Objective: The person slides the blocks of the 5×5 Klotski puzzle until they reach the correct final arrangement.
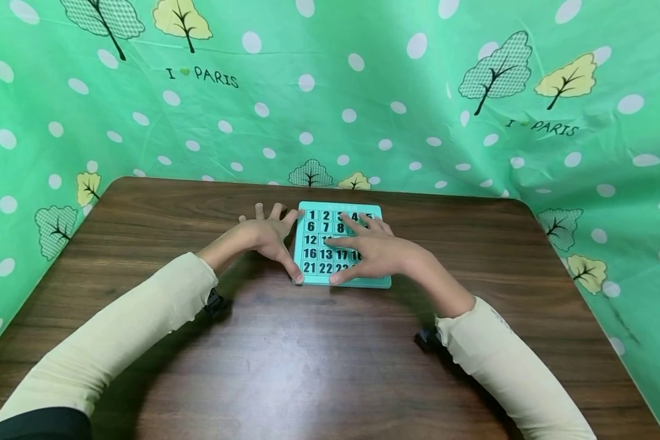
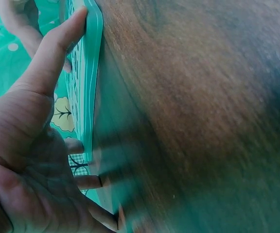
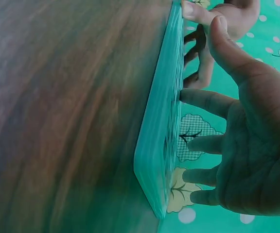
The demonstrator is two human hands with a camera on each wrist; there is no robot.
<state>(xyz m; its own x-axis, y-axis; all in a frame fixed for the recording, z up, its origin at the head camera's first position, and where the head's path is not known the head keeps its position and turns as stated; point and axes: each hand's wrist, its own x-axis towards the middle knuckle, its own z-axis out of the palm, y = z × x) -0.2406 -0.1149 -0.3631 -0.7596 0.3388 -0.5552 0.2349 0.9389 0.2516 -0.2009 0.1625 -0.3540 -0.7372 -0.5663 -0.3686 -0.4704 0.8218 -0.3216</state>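
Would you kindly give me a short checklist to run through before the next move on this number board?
1. Number board flat on the table: ok.
2. Left hand touching the board's left edge: ok, thumb at the near corner.
3. Right hand clear of the numbers: not ok, it covers several.
4. Counting order: not ok, tile 13 comes right after tile 16.
5. Any gap among the right-hand tiles: cannot tell, partly hidden.

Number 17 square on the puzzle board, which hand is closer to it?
Right. The right hand is over the board, with the 17 square showing between its thumb and index finger; the left hand is farther off, at the board's left edge.
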